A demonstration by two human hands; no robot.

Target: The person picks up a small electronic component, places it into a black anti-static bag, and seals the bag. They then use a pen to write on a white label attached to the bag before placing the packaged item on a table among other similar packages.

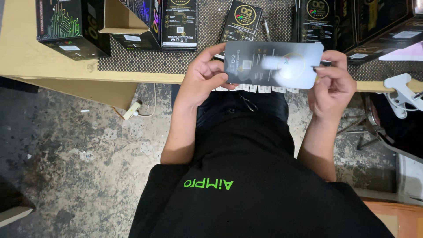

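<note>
A person in a black shirt [246, 185] sits over a stained concrete floor [88, 167], both bare forearms raised toward the edge of a wooden tabletop [26, 53]. Between the hands, just above the lap and level with the tabletop's edge, is a flat dark grey rectangular sleeve [273, 65], held level and blurred in the middle by glare. The left hand [203, 77] grips its left end, the fingers [220, 49] curled over the top edge and the thumb pressed against the near face. The right hand [331, 83] holds the right end, the fingers [337, 57] bent close together and pinching the sleeve's edge. Just beneath the sleeve, a row of small white tabs [253, 88] shows along the tabletop's rim. Beyond the hands, a dark dotted mat [202, 61] covers the tabletop and carries upright black retail packets [179, 24], an open cardboard carton [121, 20] and larger black boxes [72, 26]. A white clamp [403, 94] sits at the far right.
</note>
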